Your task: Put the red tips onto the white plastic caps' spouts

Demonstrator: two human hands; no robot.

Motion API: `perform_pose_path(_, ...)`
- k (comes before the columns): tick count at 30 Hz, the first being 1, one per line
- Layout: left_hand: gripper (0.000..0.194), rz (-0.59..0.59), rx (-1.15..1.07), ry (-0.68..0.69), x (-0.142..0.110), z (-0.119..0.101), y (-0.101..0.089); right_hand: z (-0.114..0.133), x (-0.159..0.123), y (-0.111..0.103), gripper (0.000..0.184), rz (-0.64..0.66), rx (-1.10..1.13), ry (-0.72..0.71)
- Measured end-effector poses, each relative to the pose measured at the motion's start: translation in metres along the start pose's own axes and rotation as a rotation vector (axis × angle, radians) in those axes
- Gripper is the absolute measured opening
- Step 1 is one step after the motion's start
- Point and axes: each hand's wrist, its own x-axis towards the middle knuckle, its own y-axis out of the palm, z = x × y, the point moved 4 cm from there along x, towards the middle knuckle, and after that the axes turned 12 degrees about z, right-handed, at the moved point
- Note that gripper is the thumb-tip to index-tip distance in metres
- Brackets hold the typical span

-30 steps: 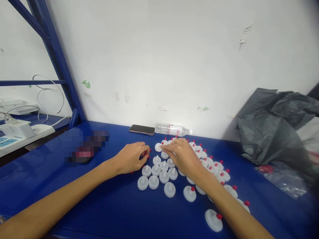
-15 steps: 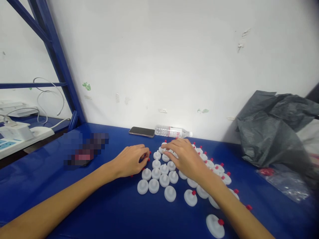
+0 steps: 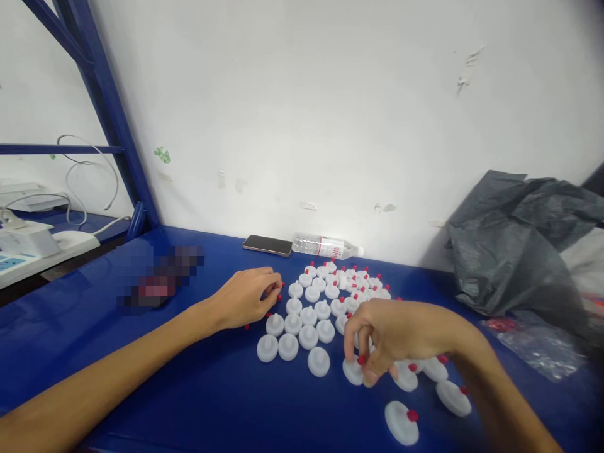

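My left hand (image 3: 248, 296) rests on the blue tabletop with its fingers curled toward the thumb. Small red caps (image 3: 279, 298) lie beside its fingertips; what is inside the curl is hidden. At the right, my right hand (image 3: 391, 340) reaches down with thumb and fingers around a white round lid (image 3: 352, 372) that has a red-capped nozzle. Left of that hand stand several white lids with bare nozzles, one white lid (image 3: 319, 362) among them nearest me. More lids with red caps spread behind and right of the hand, including a tilted lid (image 3: 402, 423) near the front.
A phone (image 3: 267, 245) and a clear plastic bottle (image 3: 325, 246) lie against the wall. A grey plastic bag (image 3: 514, 245) and a clear bag (image 3: 542, 349) occupy the right side. On the left are a blurred dark object (image 3: 163, 280), a blue frame post (image 3: 111, 107) and a power strip (image 3: 70, 245).
My right hand has moved from the back of the group of lids toward me and to the right, down to a red-capped lid. My left hand stays nearly in place.
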Motion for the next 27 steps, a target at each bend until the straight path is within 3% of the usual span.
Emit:
perform_pose_path(3,0.024,-0.060,-0.018,0.035,0.002,0.004,0.001,0.003,0.013,0.002,0.047,0.012,0.039,-0.185)
perform_pose_path(7,0.032,-0.182,-0.071,0.104,0.001,0.004,-0.004,0.016,0.016,-0.008,0.035,-0.267,-0.097,-0.434)
perform_pose_path(9,0.033,-0.247,-0.099,0.152,-0.003,0.000,-0.009,0.019,0.017,-0.011,0.025,-0.381,-0.094,-0.441)
perform_pose_path(13,0.036,-0.322,-0.119,0.243,-0.012,-0.009,-0.017,0.023,0.027,-0.007,0.014,-0.462,-0.072,-0.385)
perform_pose_path(18,0.030,-0.276,-0.066,0.332,-0.020,-0.021,-0.016,0.037,0.036,-0.001,0.006,-0.653,-0.174,-0.344)
perform_pose_path(22,0.026,-0.187,-0.017,0.377,-0.022,-0.031,-0.007,0.048,0.043,0.009,0.022,-0.739,-0.200,-0.435)
perform_pose_path(27,0.031,-0.156,0.043,0.284,-0.020,-0.033,-0.006,0.051,0.048,0.016,0.023,-0.810,-0.196,-0.534)
